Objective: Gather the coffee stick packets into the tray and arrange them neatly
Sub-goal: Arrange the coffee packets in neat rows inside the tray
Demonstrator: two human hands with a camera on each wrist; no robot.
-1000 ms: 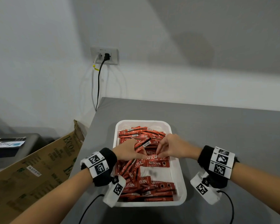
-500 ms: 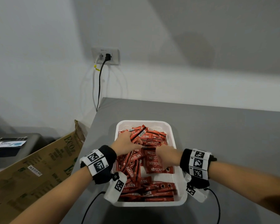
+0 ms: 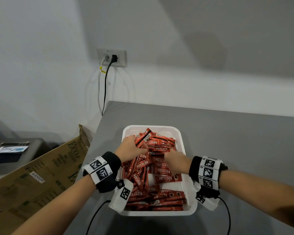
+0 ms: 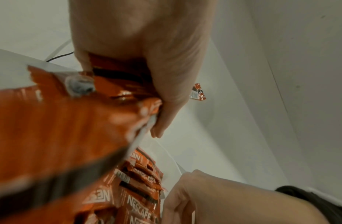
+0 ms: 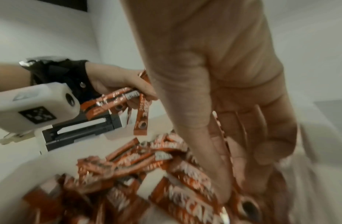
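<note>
White tray (image 3: 190, 211) on grey tabletop (image 3: 236, 141), filled with red coffee stick packets (image 3: 161, 197) — near rows lie flat, middle is jumbled; right hand (image 3: 174, 162) reaches down into mid-tray, fingers (image 5: 220, 159) extended onto packets; left hand (image 3: 130, 149) further back, fingers curled around a bunch of packets (image 5: 116, 103); cardboard box (image 3: 41, 175) left of tabletop; wall socket (image 3: 111, 57) beyond.

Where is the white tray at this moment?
In the head view the white tray sits on the grey table, near its left edge, directly before the person, with both hands inside it and a cardboard box to its left.
</note>
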